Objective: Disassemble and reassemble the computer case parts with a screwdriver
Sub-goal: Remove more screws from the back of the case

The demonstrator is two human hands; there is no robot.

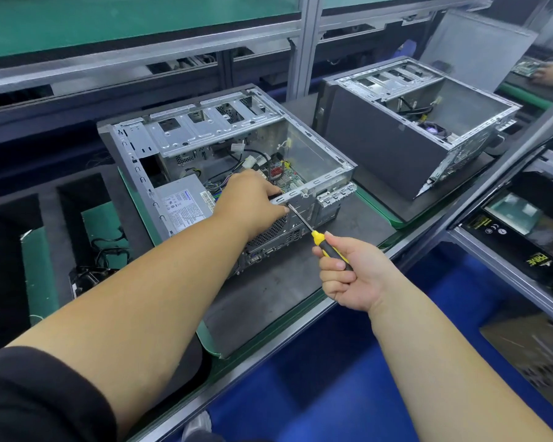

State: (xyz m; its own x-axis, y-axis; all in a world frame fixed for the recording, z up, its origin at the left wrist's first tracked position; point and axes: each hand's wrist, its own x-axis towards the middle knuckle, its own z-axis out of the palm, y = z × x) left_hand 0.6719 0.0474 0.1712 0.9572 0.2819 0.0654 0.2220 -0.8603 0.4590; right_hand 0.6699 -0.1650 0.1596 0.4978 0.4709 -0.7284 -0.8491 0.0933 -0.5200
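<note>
The surface (pixel 300 282), a dark mat on a green-edged bench, carries everything the hands work on. Under the left hand sits the computer case (pixel 224 161), lying on its side with the side panel off, so the drive cage, cables and board show from above. Beyond the right hand and well apart from it stands a second open case (pixel 396 129), untouched. Left of the left forearm is a black foam tray (pixel 45 218) with deep cut-outs and loose cables in it.

Inside the near case, just left of the left hand, lies the grey power supply (pixel 181 202). The left hand (pixel 253 199) curls over the top rear edge of the case, fingers hooked inside the rim, steadying it. The right hand (pixel 348 272) grips the yellow-and-black handle of the screwdriver (pixel 316 237), thumb along the handle; the shaft runs up and left from that hand, and its tip meets the rear panel just beside the left hand's fingers.

The step in hand looks like work on a rear-panel screw near the top edge; whether it is being loosened or tightened cannot be told, and the screw itself is hidden at the tip. The next move calls for keeping the tip seated square in the screw head and turning with steady axial pressure while the left hand keeps the case from shifting.

The power supply bears a white label with a blue brand word and fine print, too small to read. On a black box (pixel 537 244) right of the right hand, yellow letters appear to read "PRIME".
</note>
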